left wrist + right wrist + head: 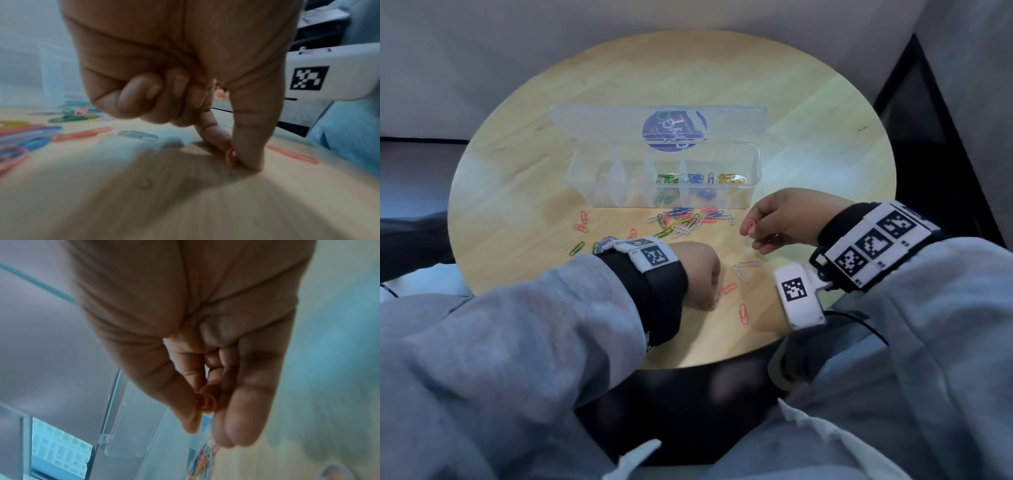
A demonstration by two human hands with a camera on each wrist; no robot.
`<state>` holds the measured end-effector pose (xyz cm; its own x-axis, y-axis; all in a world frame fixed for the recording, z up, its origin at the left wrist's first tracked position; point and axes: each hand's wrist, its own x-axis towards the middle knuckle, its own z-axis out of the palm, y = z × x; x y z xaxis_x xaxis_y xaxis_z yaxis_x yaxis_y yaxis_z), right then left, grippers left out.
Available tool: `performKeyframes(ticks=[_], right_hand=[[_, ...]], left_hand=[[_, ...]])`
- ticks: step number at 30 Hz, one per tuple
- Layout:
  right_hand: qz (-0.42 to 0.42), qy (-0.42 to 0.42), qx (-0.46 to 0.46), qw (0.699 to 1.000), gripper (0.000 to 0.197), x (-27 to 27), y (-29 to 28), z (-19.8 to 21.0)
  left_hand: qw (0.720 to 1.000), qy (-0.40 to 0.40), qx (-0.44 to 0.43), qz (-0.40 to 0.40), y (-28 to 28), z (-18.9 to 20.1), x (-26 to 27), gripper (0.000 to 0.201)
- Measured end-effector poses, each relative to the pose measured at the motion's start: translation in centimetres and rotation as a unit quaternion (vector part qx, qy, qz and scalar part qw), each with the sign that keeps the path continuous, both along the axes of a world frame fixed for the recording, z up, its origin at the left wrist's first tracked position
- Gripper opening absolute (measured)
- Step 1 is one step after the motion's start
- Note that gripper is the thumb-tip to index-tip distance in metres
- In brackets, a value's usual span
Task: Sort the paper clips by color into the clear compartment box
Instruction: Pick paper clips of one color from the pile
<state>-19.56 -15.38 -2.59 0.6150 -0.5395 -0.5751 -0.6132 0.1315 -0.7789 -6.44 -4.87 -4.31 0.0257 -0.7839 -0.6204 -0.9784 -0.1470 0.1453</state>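
A clear compartment box (589, 192) stands mid-table with its lid (599, 120) open behind it. Green clips (666, 179), blue clips (697, 178) and yellow clips (731, 179) lie in separate compartments toward its right end. A mixed pile of clips (685, 221) lies in front of the box. My left hand (714, 299) is low at the near table, thumb and index finger pinching an orange-red clip (230, 158) against the wood. Held above the table right of the pile, my right hand (748, 233) pinches a red clip (751, 226).
The round wooden table (654, 68) also carries loose clips: red ones (743, 313) and white ones (748, 263) between my hands, and red (582, 222) and green (577, 248) ones at the left. The near table edge is just below my wrists.
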Motion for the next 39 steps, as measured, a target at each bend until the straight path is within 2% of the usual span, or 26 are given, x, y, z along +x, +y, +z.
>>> performKeyframes(ticks=[2,4,8,10,14,18,21,24,26,30,33,37,39], right_hand=[[-0.005,-0.020,0.038,0.999,0.019,-0.2,0.2,0.3],[0.007,-0.021,0.040,0.999,0.022,-0.2,0.4,0.3],[0.047,0.000,0.012,0.999,0.025,-0.1,0.6,0.2],[0.107,0.031,-0.034,0.993,0.024,-0.1,0.9,0.2],[0.278,0.107,-0.109,0.948,0.020,0.3,2.2,-0.1],[0.329,0.148,-0.129,0.924,0.021,0.4,2.8,-0.5],[0.336,0.162,-0.139,0.917,0.019,0.2,3.0,-0.8],[0.359,0.168,-0.149,0.906,0.021,0.1,3.5,-1.0],[0.371,0.168,-0.164,0.899,0.022,0.1,3.8,-1.2],[0.386,0.153,-0.194,0.889,0.019,-0.1,4.1,-1.7],[0.388,0.150,-0.228,0.880,0.016,-0.2,4.1,-2.1],[0.374,0.138,-0.233,0.887,0.014,-0.4,4.0,-2.2],[0.377,0.126,-0.222,0.890,0.014,-0.4,4.1,-2.2]], left_hand=[[1.000,0.014,-0.005,0.015,0.3,-0.2,0.2,0.006],[0.999,0.036,-0.007,0.035,0.3,-0.3,0.6,0.010],[0.986,0.128,-0.008,0.109,0.0,-0.1,2.1,0.016],[0.971,0.182,-0.009,0.156,-0.1,0.3,2.7,0.020],[0.944,0.250,-0.005,0.217,-0.3,0.7,3.2,0.026],[0.917,0.295,0.014,0.269,-0.5,0.6,2.7,0.024],[0.925,0.276,0.021,0.260,-0.6,0.6,2.1,0.023],[0.976,0.164,-0.007,0.142,-0.5,0.7,1.3,0.013],[0.990,0.104,-0.025,0.088,-0.5,0.7,0.7,0.015],[0.996,0.068,-0.027,0.046,-1.2,0.5,-0.2,0.022],[0.998,0.047,-0.036,0.030,-1.5,0.3,-0.5,0.019],[0.999,0.027,-0.039,0.025,-1.5,0.0,-0.6,0.018],[0.999,0.032,-0.033,0.027,-1.6,0.1,-0.4,0.012]])
